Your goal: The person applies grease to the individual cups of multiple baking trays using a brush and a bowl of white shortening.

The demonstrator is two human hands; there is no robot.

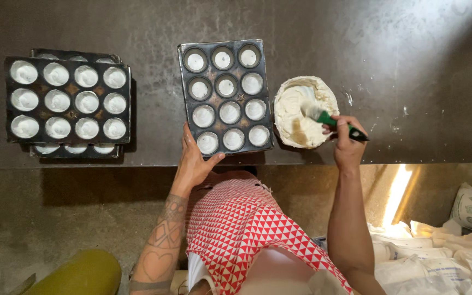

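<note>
lower muffin trays (75, 151) mostly covered, brush (323, 117) bristles buried in cream

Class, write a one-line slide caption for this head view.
Left hand steadies a dark metal twelve-cup muffin tray while right hand dips a green-handled brush into a round bowl of white grease.
</note>
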